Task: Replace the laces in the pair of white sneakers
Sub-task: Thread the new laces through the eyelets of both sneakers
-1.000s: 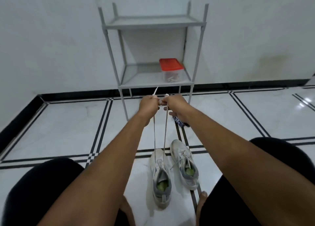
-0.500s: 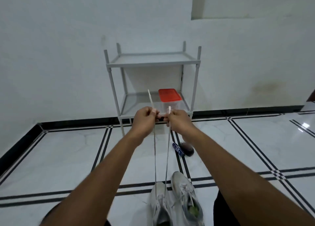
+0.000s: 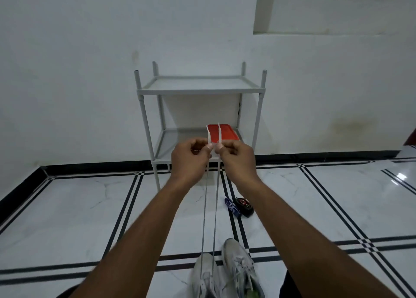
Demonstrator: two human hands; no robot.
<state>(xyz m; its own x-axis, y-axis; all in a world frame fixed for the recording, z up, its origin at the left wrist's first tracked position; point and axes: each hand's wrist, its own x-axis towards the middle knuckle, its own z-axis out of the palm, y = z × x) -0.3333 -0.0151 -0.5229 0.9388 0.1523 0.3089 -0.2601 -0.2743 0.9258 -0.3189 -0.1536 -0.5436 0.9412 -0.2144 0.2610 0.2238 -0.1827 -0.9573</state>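
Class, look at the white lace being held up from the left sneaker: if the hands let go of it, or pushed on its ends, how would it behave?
The lace probably stays straight only under tension between the hands and the left sneaker; released, it would likely drop limp. Its short ends stand up above the fingers, so the tips seem stiffer.

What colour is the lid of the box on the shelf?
Red: the lid shows in the head view.

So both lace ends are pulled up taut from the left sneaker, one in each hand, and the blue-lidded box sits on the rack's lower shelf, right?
Not quite: the head view shows the box's lid is red, not blue. The rest holds: left hand and right hand each pinch a lace end from the left sneaker.
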